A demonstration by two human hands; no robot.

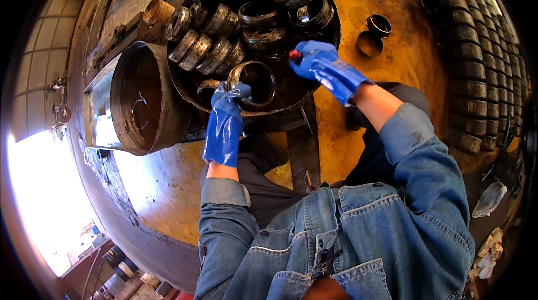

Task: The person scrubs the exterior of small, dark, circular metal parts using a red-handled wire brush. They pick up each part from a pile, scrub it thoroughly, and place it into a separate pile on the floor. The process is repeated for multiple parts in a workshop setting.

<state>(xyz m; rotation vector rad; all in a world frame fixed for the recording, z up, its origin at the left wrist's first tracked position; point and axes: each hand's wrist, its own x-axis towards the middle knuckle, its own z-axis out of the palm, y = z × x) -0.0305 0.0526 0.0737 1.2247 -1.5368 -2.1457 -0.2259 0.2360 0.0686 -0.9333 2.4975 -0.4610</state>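
My left hand (223, 126), in a blue glove, is closed on the rim of a shiny metal ring (237, 71), which is tilted up at the near edge of a round dark tray (297, 101). My right hand (325, 67), gloved the same, is closed over the tray's right part. A red end of some object (294, 54) shows at its fingers; the rest of that object is hidden. Beyond both hands, several oily dark rings (258, 15) lie in the tray, some in rows on their sides (206, 53). Another ring (208, 84) lies just left of the held one.
A large open metal drum (163, 104) lies left of the tray. Tall columns of dark rings (468, 64) stand at the right. On the yellowish floor, right of the tray, is a small ring (379, 26). A brown cup-shaped piece (158, 11) sits at the far left.
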